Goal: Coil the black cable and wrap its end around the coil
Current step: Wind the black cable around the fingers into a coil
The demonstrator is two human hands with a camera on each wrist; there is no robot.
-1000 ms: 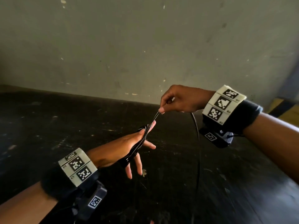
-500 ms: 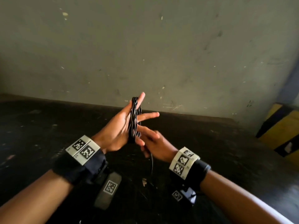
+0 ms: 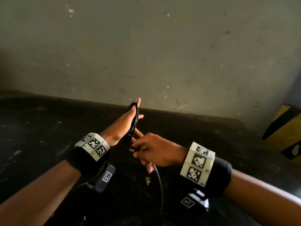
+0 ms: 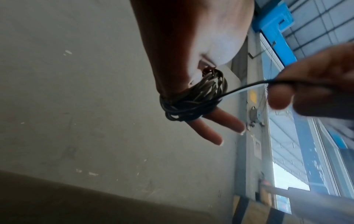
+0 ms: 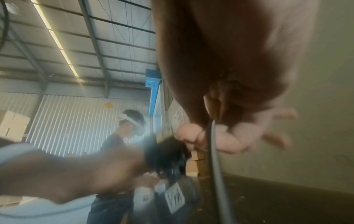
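Observation:
A thin black cable is wound in several loops into a coil (image 3: 133, 123) around my left hand (image 3: 128, 121), which is held up with straight, spread fingers. In the left wrist view the coil (image 4: 193, 98) circles the base of those fingers (image 4: 208, 133). My right hand (image 3: 151, 150) sits just below the coil and pinches the free strand (image 4: 249, 87) that leads off it. The loose cable tail (image 3: 160, 181) hangs from that hand down over the dark table. In the right wrist view the strand (image 5: 215, 159) runs out between blurred curled fingers (image 5: 228, 139).
A dark scuffed table (image 3: 48, 128) lies under both hands, against a grey wall (image 3: 146, 54). A yellow and black block (image 3: 283, 129) stands at the far right. Another person (image 5: 118, 151) stands in the background of the right wrist view.
My right hand swung from high on the right, down under my left hand, then a little right, carrying the strand around. My left hand turned upright with the coil on it.

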